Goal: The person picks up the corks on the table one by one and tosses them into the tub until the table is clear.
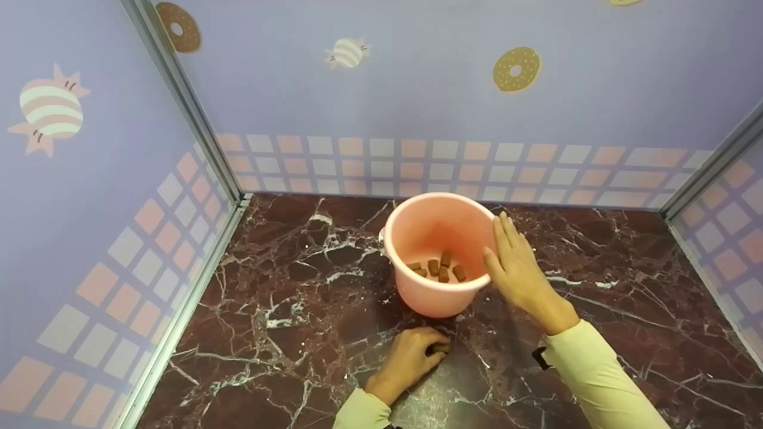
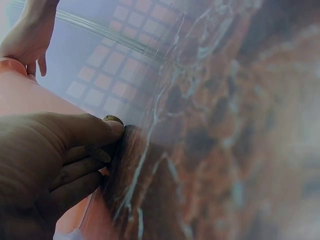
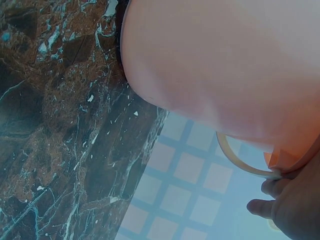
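A pink plastic bucket (image 1: 438, 301) stands on the marbled tabletop, tilted slightly in the head view. Several short brown cylindrical pieces (image 1: 443, 274) lie on its bottom. In front of the bucket, low over the table, my left hand (image 1: 411, 357) pinches a small brown piece (image 1: 441, 347) between thumb and fingers. The left wrist view shows only the end of that piece (image 2: 114, 119) past the thumb tip. My right hand (image 1: 521, 277) rests against the bucket's right rim with its fingers straight, the thumb lying at the rim's edge.
A dark red marbled tabletop (image 1: 286, 333) with white veins lies under everything. Lilac wall panels (image 1: 417, 101) with tile and sweet prints enclose the back and both sides. A curved handle (image 3: 235, 159) hangs by the bucket's rim in the right wrist view.
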Demonstrator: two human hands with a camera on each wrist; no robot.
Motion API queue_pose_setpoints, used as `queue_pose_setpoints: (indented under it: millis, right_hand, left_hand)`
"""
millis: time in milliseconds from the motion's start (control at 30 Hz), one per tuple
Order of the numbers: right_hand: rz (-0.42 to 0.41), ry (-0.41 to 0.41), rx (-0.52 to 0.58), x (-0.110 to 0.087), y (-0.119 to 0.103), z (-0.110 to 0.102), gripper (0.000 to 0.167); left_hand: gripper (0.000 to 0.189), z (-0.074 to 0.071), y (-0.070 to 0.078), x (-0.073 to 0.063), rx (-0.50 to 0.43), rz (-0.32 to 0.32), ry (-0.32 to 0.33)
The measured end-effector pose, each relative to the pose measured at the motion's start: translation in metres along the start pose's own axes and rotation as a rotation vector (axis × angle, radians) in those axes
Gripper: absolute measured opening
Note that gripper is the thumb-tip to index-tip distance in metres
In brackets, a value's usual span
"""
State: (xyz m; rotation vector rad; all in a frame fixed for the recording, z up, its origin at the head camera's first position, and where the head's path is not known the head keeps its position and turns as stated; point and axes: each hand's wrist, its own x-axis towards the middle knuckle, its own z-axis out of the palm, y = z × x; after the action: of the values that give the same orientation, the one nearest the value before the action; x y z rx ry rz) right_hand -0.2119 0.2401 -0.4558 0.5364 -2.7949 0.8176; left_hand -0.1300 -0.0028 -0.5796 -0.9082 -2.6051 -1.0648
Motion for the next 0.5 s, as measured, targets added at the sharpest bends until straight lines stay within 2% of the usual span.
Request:
queue_pose_setpoints:
  millis: [300,500]
  right_hand:
    - [-0.002,0.008,0.01,0.0006,0.001,0.0011,0.068]
    - [-0.002,0.009,0.008,0.0008,0.0015,0.0008,0.068]
  left_hand:
    - [0.025,0.0,-0.001,0.0,-0.021,-0.012,0.002]
    - [0.025,0.0004,-0.0017,0.0003,-0.053,0.007,0.018]
